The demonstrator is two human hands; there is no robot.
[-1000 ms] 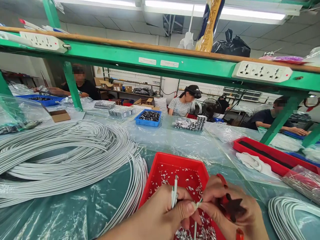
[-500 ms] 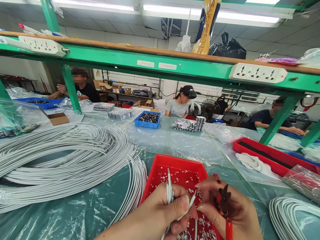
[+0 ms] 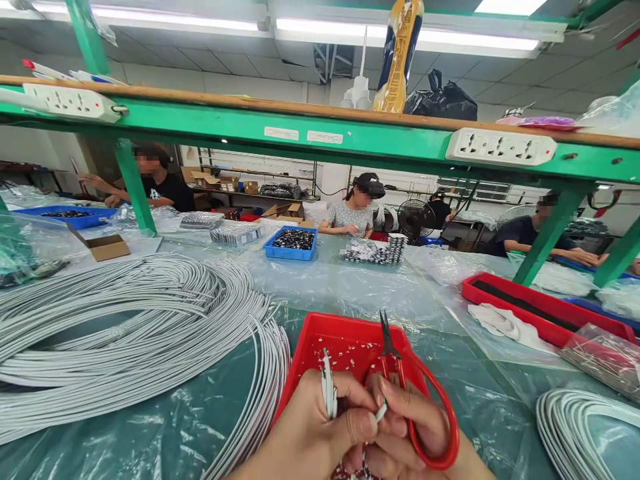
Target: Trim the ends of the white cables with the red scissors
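Plastic-covered bench (image 3: 150, 413), red tray (image 3: 350, 337) right under my grip: left hand (image 3: 310, 440) pinching the white wires (image 3: 327, 393), right hand (image 3: 400, 427) clamped on red snips (image 3: 400, 373), blades so close I could nick a finger.

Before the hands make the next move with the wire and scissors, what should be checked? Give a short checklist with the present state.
1. Left hand grips the white wires firmly: ok.
2. Right hand holds the red scissors: ok.
3. Scissor blades shut, tip pointing away from the fingers: ok.
4. Stripped wire end pinched between both hands: ok.
5. Red tray lies under the hands to catch scraps: ok.
6. Wire end quality: cannot tell, too small.
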